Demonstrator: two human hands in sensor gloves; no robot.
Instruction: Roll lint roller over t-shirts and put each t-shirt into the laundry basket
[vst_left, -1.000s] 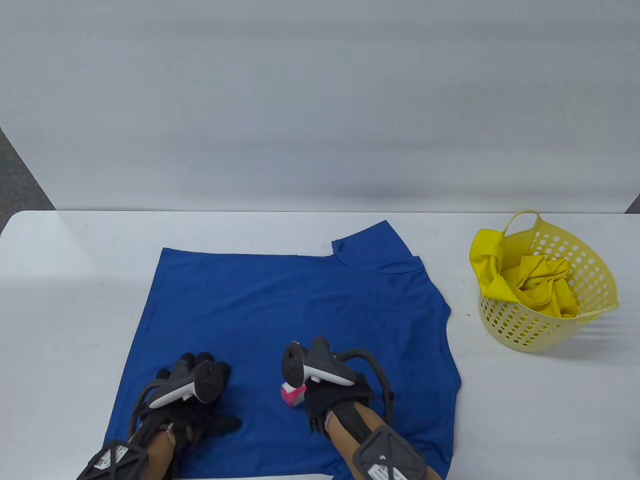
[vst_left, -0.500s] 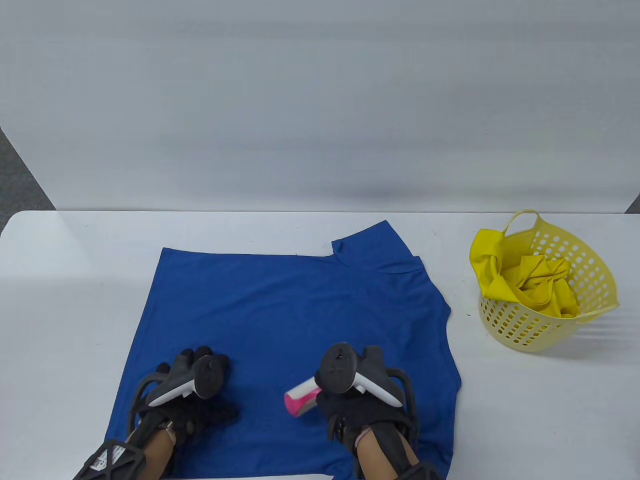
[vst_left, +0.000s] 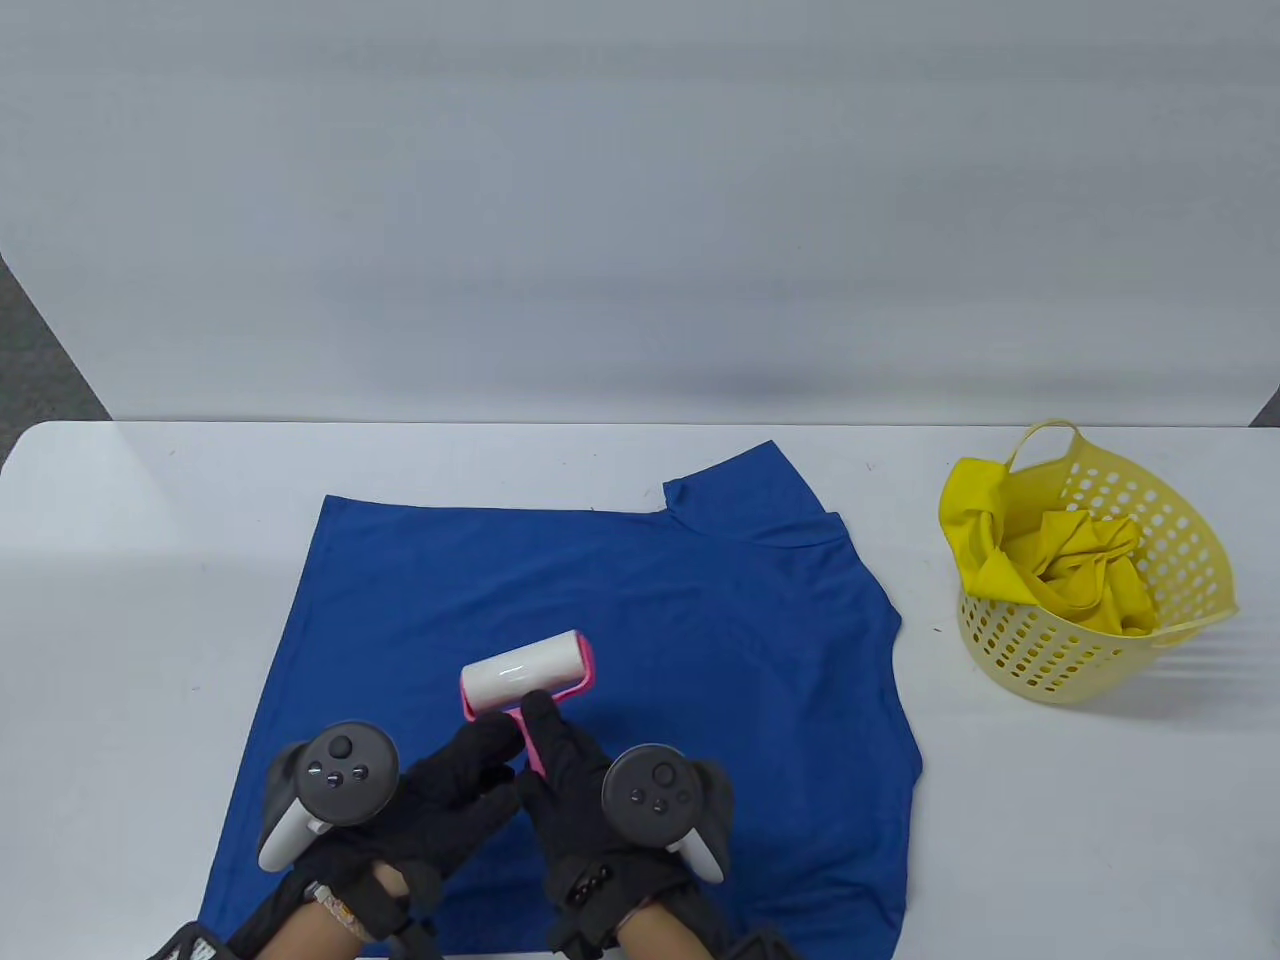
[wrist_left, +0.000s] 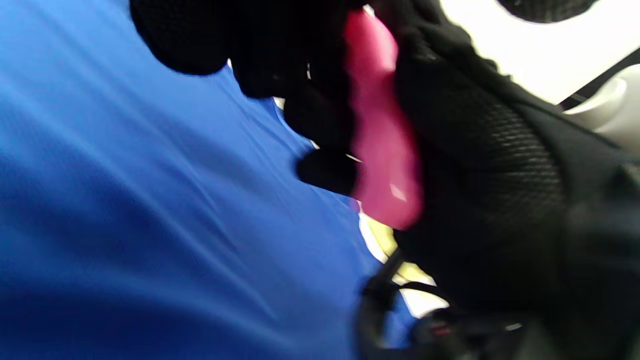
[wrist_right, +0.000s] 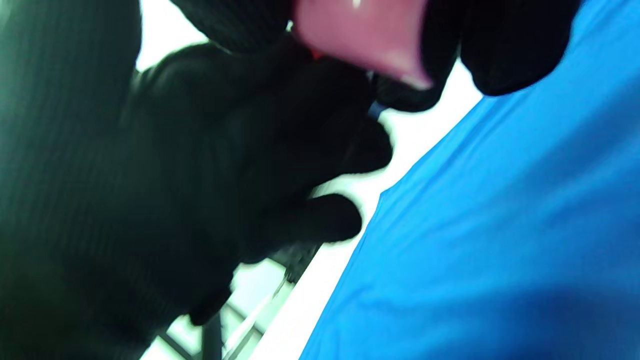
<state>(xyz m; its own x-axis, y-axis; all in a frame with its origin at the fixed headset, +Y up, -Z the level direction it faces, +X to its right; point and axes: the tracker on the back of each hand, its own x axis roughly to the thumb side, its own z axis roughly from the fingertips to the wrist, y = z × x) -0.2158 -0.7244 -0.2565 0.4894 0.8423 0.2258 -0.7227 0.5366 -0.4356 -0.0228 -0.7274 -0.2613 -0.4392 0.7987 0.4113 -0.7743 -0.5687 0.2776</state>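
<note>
The lint roller (vst_left: 527, 675) is held at the near middle of the blue t-shirt (vst_left: 620, 590), pink handle gripped by the right hand (vst_left: 585, 790), left hand (vst_left: 450, 790) fingers curled against it too; the roll's long axis runs left-right, unrolled fabric lying beyond it

Nothing here can be read. The small white labels on the wrist rigs at the bottom edge of the table view are too tiny to make out.
</note>
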